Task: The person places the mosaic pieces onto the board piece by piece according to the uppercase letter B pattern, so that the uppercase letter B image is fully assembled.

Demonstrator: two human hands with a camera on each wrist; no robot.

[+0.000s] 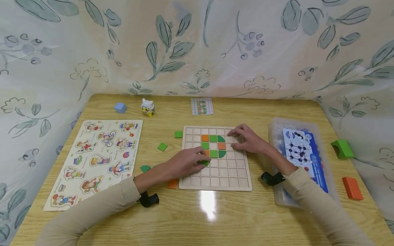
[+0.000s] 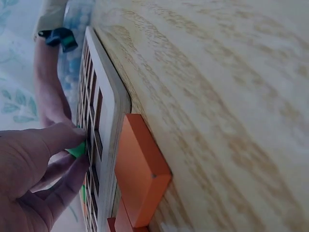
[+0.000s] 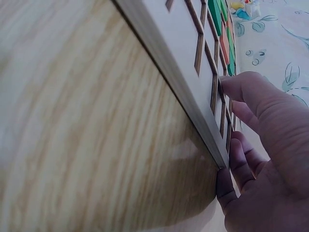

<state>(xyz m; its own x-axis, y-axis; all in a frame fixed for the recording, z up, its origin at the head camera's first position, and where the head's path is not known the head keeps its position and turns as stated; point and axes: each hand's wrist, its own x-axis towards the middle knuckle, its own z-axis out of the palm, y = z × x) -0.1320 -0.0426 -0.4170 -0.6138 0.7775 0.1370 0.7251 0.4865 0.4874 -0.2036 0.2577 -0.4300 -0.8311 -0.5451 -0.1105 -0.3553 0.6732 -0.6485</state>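
A wooden grid board (image 1: 227, 171) lies mid-table with orange and green tiles (image 1: 213, 146) set in its upper middle cells. My left hand (image 1: 198, 160) pinches a small green tile (image 1: 205, 163) over the board's left side. The left wrist view shows that green tile (image 2: 77, 150) between thumb and fingers at the board (image 2: 113, 125), with an orange tile (image 2: 140, 174) lying beside the board's edge. My right hand (image 1: 238, 138) rests flat on the board's upper right. In the right wrist view its fingers (image 3: 241, 87) lie on the board (image 3: 183, 82) with the thumb at the edge.
Loose green tiles (image 1: 162, 147) and an orange tile (image 1: 172, 183) lie left of the board. A pattern card (image 1: 201, 106), blue cube (image 1: 120, 108) and toy figure (image 1: 148, 107) stand behind. A character puzzle (image 1: 95, 160) lies left, a plastic box (image 1: 303, 160) right, and beyond it green (image 1: 342, 149) and orange (image 1: 352, 188) blocks.
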